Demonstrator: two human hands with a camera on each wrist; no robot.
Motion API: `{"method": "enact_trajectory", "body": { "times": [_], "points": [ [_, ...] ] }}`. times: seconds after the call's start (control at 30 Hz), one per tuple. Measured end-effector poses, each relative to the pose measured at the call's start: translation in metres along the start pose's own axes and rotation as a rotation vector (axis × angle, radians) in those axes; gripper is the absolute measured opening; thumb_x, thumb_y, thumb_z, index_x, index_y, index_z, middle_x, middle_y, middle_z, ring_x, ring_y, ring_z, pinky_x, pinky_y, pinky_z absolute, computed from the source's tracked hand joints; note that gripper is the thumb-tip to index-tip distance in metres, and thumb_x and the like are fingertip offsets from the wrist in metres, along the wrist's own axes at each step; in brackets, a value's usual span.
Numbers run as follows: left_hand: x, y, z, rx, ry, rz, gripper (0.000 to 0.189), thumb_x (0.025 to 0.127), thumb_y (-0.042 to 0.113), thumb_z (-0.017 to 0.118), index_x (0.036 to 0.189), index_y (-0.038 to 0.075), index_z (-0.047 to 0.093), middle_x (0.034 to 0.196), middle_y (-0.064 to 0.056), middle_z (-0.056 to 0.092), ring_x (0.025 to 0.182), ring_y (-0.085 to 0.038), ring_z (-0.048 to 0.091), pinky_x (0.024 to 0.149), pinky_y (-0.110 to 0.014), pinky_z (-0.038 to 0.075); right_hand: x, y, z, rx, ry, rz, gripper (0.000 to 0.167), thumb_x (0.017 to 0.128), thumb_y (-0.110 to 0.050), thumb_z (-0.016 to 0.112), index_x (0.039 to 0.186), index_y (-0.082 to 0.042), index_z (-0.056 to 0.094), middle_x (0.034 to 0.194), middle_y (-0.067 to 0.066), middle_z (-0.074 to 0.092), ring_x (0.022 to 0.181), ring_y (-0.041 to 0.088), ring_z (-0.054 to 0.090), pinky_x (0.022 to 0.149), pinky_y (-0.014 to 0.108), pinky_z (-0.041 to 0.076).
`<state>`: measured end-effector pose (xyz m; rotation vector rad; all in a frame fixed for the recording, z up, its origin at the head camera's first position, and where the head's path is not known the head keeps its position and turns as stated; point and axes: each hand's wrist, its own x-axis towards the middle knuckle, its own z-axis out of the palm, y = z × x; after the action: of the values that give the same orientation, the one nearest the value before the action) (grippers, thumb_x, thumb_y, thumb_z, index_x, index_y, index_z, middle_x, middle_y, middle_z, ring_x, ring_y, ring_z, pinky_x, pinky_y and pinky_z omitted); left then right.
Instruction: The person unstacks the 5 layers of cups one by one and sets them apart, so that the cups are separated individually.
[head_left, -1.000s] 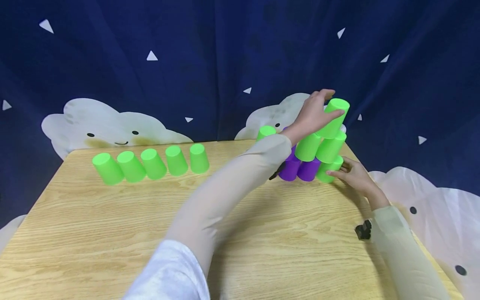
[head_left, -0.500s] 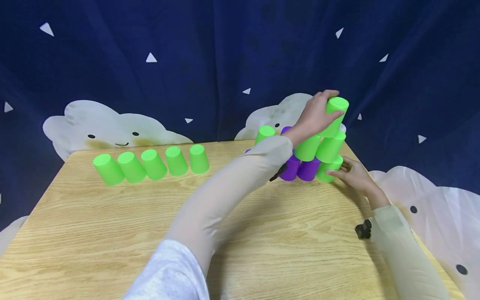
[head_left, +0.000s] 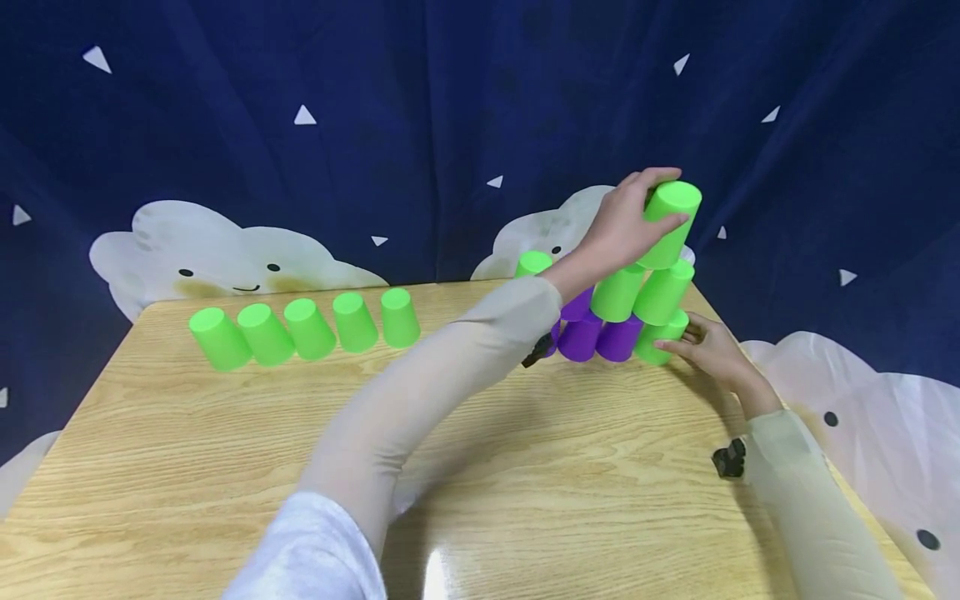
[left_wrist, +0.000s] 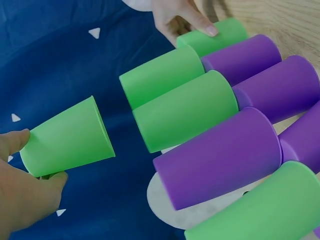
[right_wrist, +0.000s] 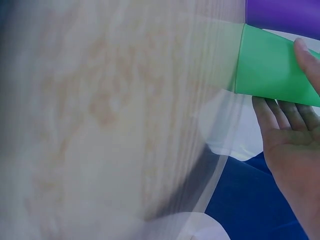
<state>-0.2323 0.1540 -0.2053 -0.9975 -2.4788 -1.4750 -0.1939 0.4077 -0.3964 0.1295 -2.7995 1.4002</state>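
Observation:
My left hand [head_left: 618, 218] pinches an upside-down green cup [head_left: 670, 229] between thumb and fingers, above the right end of a cup stack. In the left wrist view a gap separates this cup [left_wrist: 70, 140] from the tier below. That tier has two green cups [left_wrist: 187, 110] beside a purple cup [left_wrist: 220, 157]. Purple cups [head_left: 579, 340] stand beneath, with a green cup [head_left: 651, 348] at the right end of the bottom row. Around that end cup my right hand [head_left: 712, 354] rests, thumb on the near side and fingers behind. My left forearm covers the stack's left part.
A spaced row of several upside-down green cups [head_left: 310, 331] stands at the back left of the wooden table [head_left: 225, 450]. Another green cup [head_left: 532, 263] shows behind my left sleeve. A dark blue curtain [head_left: 360, 125] with cloud shapes hangs behind the table.
The held green cup has risen slightly with my left hand, and the left forearm has shifted a little left. My right hand stays at the end cup.

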Motion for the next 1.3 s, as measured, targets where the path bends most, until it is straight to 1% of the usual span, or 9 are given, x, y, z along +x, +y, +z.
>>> {"method": "enact_trajectory", "body": {
  "times": [0.17, 0.37, 0.5, 0.6, 0.73, 0.87, 1.0, 1.13, 1.3],
  "points": [
    [-0.012, -0.002, -0.011, -0.054, -0.014, 0.020, 0.055, 0.096, 0.021, 0.066, 0.146, 0.014, 0.046, 0.131, 0.001, 0.052, 0.113, -0.004, 0.053, 0.086, -0.005, 0.041, -0.001, 0.001, 0.000, -0.006, 0.004, 0.003, 0.069, 0.092, -0.028, 0.071, 0.145, 0.003, 0.041, 0.127, 0.017, 0.058, 0.097, -0.010, 0.057, 0.079, 0.013, 0.052],
    [-0.031, -0.010, -0.025, -0.128, -0.020, 0.062, 0.055, 0.096, 0.016, 0.066, 0.146, 0.008, 0.044, 0.134, -0.005, 0.051, 0.121, -0.009, 0.051, 0.094, -0.005, 0.038, -0.004, -0.004, 0.001, 0.004, -0.002, 0.002, 0.065, 0.094, -0.020, 0.069, 0.145, 0.007, 0.038, 0.132, 0.028, 0.053, 0.097, -0.012, 0.054, 0.079, 0.011, 0.051],
    [-0.046, -0.017, -0.037, -0.177, -0.011, 0.091, 0.053, 0.095, 0.011, 0.066, 0.143, 0.004, 0.046, 0.138, -0.007, 0.049, 0.124, -0.009, 0.050, 0.098, -0.004, 0.035, -0.003, -0.005, 0.002, 0.002, 0.010, 0.003, 0.066, 0.093, -0.021, 0.070, 0.144, 0.007, 0.040, 0.131, 0.027, 0.055, 0.097, -0.011, 0.055, 0.078, 0.011, 0.051],
    [-0.059, -0.021, -0.045, -0.208, 0.009, 0.087, 0.052, 0.093, 0.009, 0.067, 0.142, 0.003, 0.047, 0.138, -0.007, 0.050, 0.123, -0.008, 0.050, 0.099, -0.005, 0.036, -0.001, 0.001, 0.001, -0.004, 0.014, -0.006, 0.067, 0.092, -0.025, 0.071, 0.144, 0.006, 0.041, 0.129, 0.022, 0.058, 0.098, -0.008, 0.057, 0.078, 0.012, 0.052],
    [-0.079, -0.029, -0.058, -0.231, 0.047, 0.086, 0.053, 0.092, 0.006, 0.069, 0.140, 0.002, 0.049, 0.134, -0.010, 0.052, 0.124, -0.010, 0.051, 0.101, -0.009, 0.038, -0.001, 0.001, 0.002, 0.010, 0.020, -0.014, 0.066, 0.091, -0.024, 0.072, 0.142, 0.006, 0.043, 0.124, 0.016, 0.061, 0.097, -0.006, 0.059, 0.076, 0.013, 0.053],
    [-0.100, -0.040, -0.073, -0.223, 0.089, 0.096, 0.052, 0.091, 0.004, 0.070, 0.138, 0.001, 0.051, 0.131, -0.012, 0.053, 0.125, -0.014, 0.052, 0.103, -0.014, 0.040, -0.002, -0.001, 0.002, 0.003, 0.016, -0.012, 0.065, 0.092, -0.024, 0.071, 0.143, 0.006, 0.042, 0.125, 0.019, 0.059, 0.096, -0.008, 0.058, 0.077, 0.013, 0.052],
    [-0.120, -0.053, -0.087, -0.213, 0.127, 0.079, 0.050, 0.090, 0.003, 0.070, 0.137, 0.000, 0.052, 0.130, -0.012, 0.054, 0.125, -0.017, 0.053, 0.104, -0.018, 0.041, -0.002, -0.001, 0.003, 0.008, 0.005, -0.004, 0.065, 0.094, -0.020, 0.069, 0.145, 0.007, 0.038, 0.131, 0.028, 0.053, 0.096, -0.010, 0.056, 0.078, 0.011, 0.051],
    [-0.144, -0.070, -0.102, -0.199, 0.167, 0.038, 0.049, 0.090, 0.003, 0.070, 0.136, 0.001, 0.053, 0.129, -0.011, 0.054, 0.124, -0.018, 0.054, 0.104, -0.019, 0.042, -0.001, 0.000, 0.002, 0.008, 0.003, 0.006, 0.065, 0.094, -0.017, 0.068, 0.146, 0.008, 0.036, 0.133, 0.030, 0.051, 0.096, -0.011, 0.055, 0.078, 0.011, 0.051],
    [-0.176, -0.094, -0.124, -0.161, 0.224, -0.027, 0.051, 0.089, 0.002, 0.071, 0.137, 0.003, 0.054, 0.127, -0.011, 0.055, 0.123, -0.019, 0.055, 0.106, -0.024, 0.042, -0.002, -0.001, 0.000, -0.004, 0.017, 0.003, 0.064, 0.093, -0.021, 0.070, 0.143, 0.007, 0.041, 0.126, 0.022, 0.058, 0.095, -0.009, 0.057, 0.078, 0.012, 0.052]
  ]
}}
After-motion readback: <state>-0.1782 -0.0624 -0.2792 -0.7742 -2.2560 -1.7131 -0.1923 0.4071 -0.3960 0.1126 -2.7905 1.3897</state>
